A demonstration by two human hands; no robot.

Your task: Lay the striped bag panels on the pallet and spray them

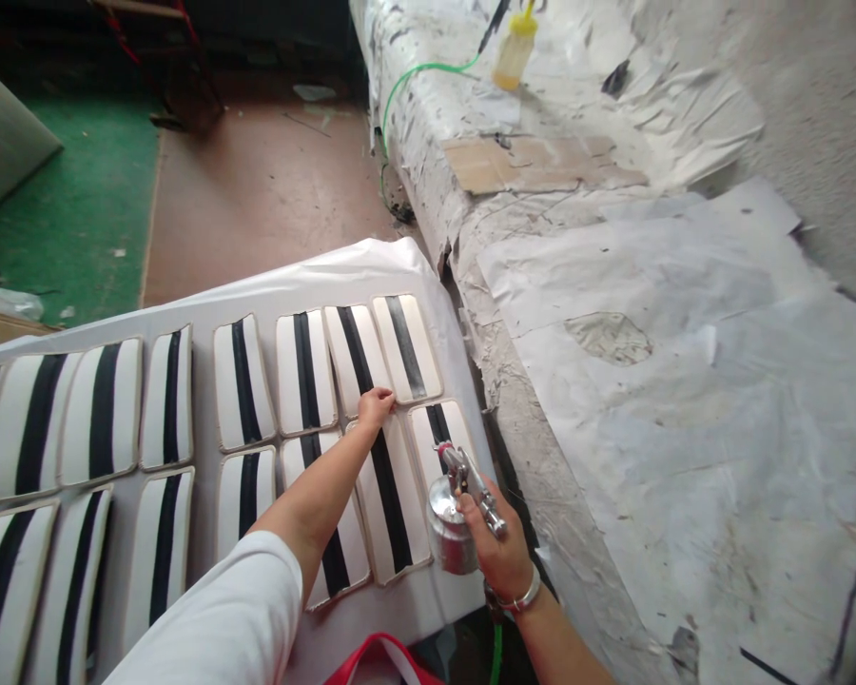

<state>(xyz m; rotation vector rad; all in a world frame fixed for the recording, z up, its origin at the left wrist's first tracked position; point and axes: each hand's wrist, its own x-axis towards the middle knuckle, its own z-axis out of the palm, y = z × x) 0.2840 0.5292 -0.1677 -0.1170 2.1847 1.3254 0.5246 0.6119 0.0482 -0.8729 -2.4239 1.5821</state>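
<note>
My right hand (503, 547) is wrapped round a metal spray gun (463, 476) with a silver cup (451, 533) under it. The gun is over a white panel (463, 423) with a black stripe, at the table's right side. My left hand (377, 406) is closed in a pinch where the lower edge of a striped panel (357, 352) meets the top of the striped panel below (392, 495). Whatever those fingertips grip is hidden. Just right of them lies a panel (408, 347) whose stripe looks greyer and shinier than the others.
Several more striped panels (104, 409) lie in two rows on the white-covered table (371, 262). On the right runs a paper-covered ledge (685, 428), with cardboard (542, 164) and a yellow-capped bottle (515, 48). A green hose (428, 67) hangs over its edge.
</note>
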